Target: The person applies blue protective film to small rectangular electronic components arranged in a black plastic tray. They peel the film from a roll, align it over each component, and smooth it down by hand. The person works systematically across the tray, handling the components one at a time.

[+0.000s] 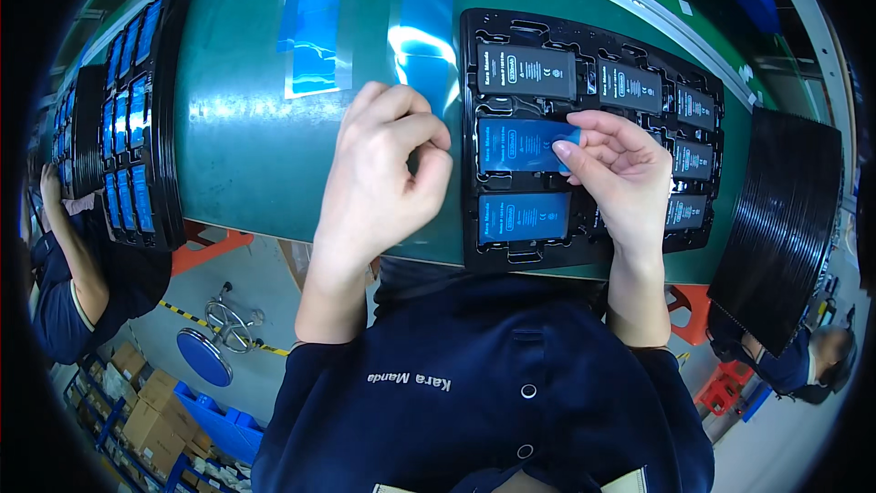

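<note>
A black plastic tray (469,219) holds several flat phone batteries in rows. Two in its left column look blue, under film; a dark grey battery (527,70) sits above them, and others lie to the right. Over the middle-left battery, my right hand (630,169) pinches the right end of a blue film (520,144) between thumb and finger. My left hand (388,164) hovers just left of the tray with its fingers curled and thumb closed against them; whatever they may hold is hidden. The lower blue-covered battery (523,218) lies untouched in its slot.
Blue film strips (315,27) and another strip (424,46) lie on the green table (237,137). Stacked trays with blue-covered batteries (137,128) stand left, and a stack of black trays (780,219) right. Other people sit at both sides. A blue-topped stool (204,356) is behind.
</note>
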A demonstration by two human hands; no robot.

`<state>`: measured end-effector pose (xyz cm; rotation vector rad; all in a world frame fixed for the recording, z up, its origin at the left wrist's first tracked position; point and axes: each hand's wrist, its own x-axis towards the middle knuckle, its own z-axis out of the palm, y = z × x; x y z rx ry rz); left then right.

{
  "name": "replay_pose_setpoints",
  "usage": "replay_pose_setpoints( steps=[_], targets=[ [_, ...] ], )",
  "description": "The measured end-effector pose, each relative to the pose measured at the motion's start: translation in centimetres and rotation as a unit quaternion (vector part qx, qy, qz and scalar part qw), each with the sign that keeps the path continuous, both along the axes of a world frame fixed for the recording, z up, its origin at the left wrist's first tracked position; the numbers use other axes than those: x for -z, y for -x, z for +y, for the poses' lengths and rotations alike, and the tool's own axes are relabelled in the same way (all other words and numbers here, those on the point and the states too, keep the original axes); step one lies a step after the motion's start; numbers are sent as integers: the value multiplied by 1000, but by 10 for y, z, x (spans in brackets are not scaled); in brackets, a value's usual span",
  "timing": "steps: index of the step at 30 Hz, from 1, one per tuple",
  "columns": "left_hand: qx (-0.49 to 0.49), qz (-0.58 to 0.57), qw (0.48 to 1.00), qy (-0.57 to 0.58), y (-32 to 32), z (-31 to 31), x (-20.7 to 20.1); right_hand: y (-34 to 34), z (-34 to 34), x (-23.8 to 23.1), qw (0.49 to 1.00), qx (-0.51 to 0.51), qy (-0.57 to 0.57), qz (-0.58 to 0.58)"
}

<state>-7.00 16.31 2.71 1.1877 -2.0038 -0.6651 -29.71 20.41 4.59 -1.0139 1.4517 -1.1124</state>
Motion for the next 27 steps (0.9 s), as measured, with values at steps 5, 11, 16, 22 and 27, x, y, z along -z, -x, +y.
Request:
replay_pose_setpoints(
  steps=[5,11,16,22,27],
  targets=[
    [-21,-7,1000,16,7,3,0,1,1,2,1000,0,1,-2],
    [-24,-32,999,23,11,4,-2,0,1,1,1000,0,2,-4],
    [-33,-69,997,30,15,6,-4,-1,2,4,1000,1,7,15],
    [-33,-62,997,33,17,6,-2,-6,3,13,990,-6,75,119],
    [-39,44,995,86,8,7,-3,-13,1,-10,925,-22,148,349]
  ],
)
